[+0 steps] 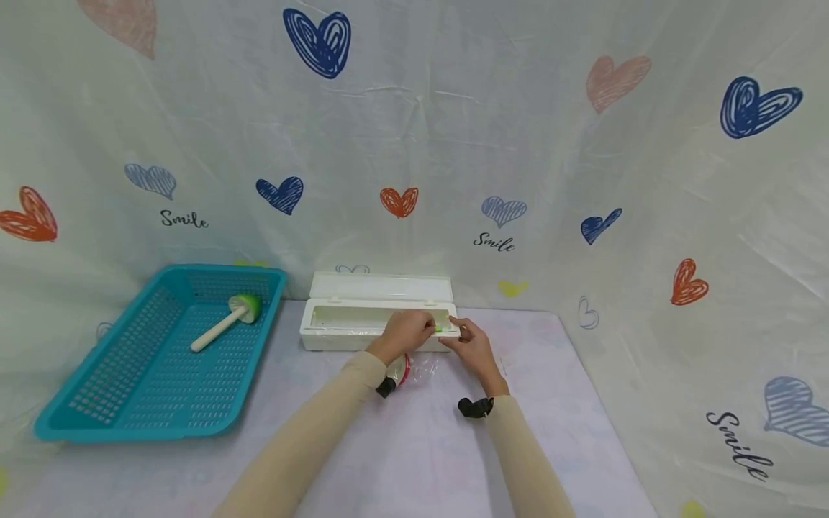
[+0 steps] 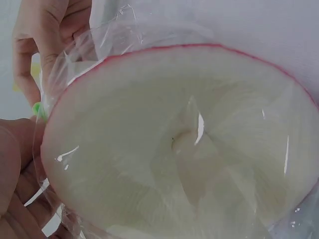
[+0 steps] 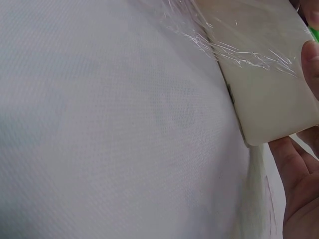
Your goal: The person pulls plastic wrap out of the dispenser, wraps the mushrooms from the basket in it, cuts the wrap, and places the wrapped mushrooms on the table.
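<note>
A long white cling film dispenser box (image 1: 343, 339) stands at the back of the table with its lid (image 1: 382, 288) raised. Clear film (image 1: 424, 367) comes over its front edge. My left hand (image 1: 406, 332) pinches the small green slide cutter (image 1: 438, 329) near the right end of that edge. Thumb and fingers of my right hand (image 1: 476, 350) grip the box's right end from above and below. Under my left wrist is a pale, round cut piece with a thin red skin (image 2: 124, 149), the clear film lying over it. Its kind is not clear.
A teal plastic basket (image 1: 139, 429) stands at the left. In it lies a pale stick-like handle with a round green-and-white head (image 1: 216, 332). Behind the box hangs a white curtain (image 1: 427, 144) printed with hearts.
</note>
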